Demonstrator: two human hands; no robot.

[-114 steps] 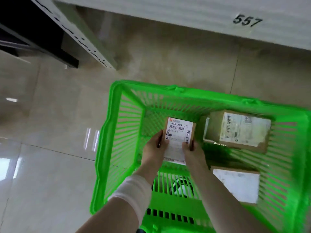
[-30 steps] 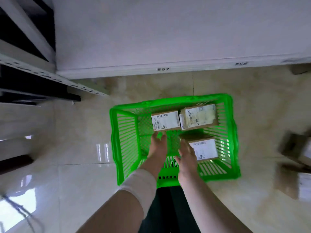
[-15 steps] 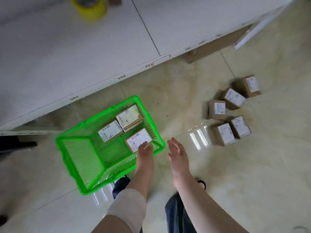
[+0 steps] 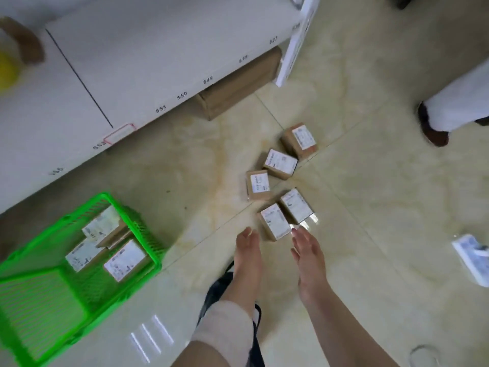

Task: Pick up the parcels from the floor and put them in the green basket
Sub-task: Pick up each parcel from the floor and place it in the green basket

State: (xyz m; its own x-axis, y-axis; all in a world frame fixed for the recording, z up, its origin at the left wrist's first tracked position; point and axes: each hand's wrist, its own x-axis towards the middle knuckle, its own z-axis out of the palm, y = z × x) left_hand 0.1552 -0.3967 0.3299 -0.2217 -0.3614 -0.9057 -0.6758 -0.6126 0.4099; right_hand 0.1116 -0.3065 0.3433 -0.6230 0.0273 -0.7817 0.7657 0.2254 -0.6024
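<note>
Five small cardboard parcels lie on the floor in a loose cluster right of centre: the farthest (image 4: 299, 140), one just nearer (image 4: 280, 164), one to its left (image 4: 258, 184), and two side by side nearest the person, the left one (image 4: 274, 225) and the right one (image 4: 297, 209). One green basket (image 4: 31, 308) sits at the near left, and three parcels lie inside it: one far (image 4: 102, 227), one left (image 4: 83, 255), one near (image 4: 125, 260). One larger brown box (image 4: 238, 86) sits under the white shelf (image 4: 132, 62). Two bare hands show, one left (image 4: 248, 250) and one right (image 4: 308, 254), both empty with fingers spread. One white packet (image 4: 473, 258) lies at the right edge.
</note>
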